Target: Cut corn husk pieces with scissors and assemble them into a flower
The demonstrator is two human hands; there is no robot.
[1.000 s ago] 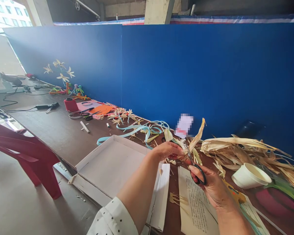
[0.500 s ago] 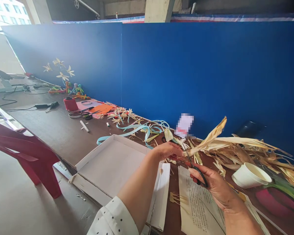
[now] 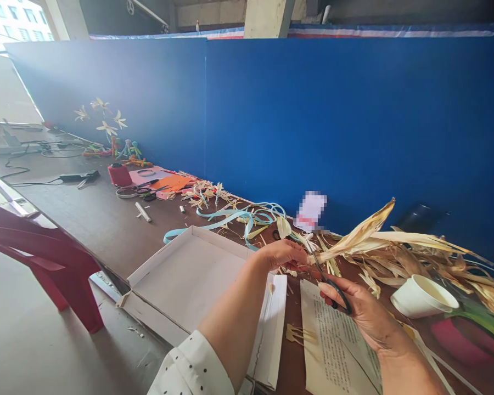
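My left hand (image 3: 287, 254) is closed on the narrow end of a dry corn husk (image 3: 356, 233), whose broad, pale tip points up and to the right. In my right hand (image 3: 356, 302) is a pair of black-handled scissors (image 3: 341, 293), fingers wrapped round the handles. The scissor blades reach up to the husk close by my left fingers; whether they are cutting into it I cannot tell. Beneath my hands lies a printed sheet of paper (image 3: 333, 345), with small yellowish husk pieces (image 3: 298, 333) at its left edge.
A shallow white box (image 3: 193, 274) lies left of my hands. To the right are a pile of dry husks (image 3: 428, 255) and a tipped white cup (image 3: 424, 296). Blue ribbon (image 3: 218, 220), a red thread cone (image 3: 119, 175) and orange paper (image 3: 170, 182) lie farther along. A blue partition (image 3: 333, 109) stands behind.
The free tip of the husk has shifted a little to the right. Both hands stay in nearly the same place, still holding the husk and the scissors.
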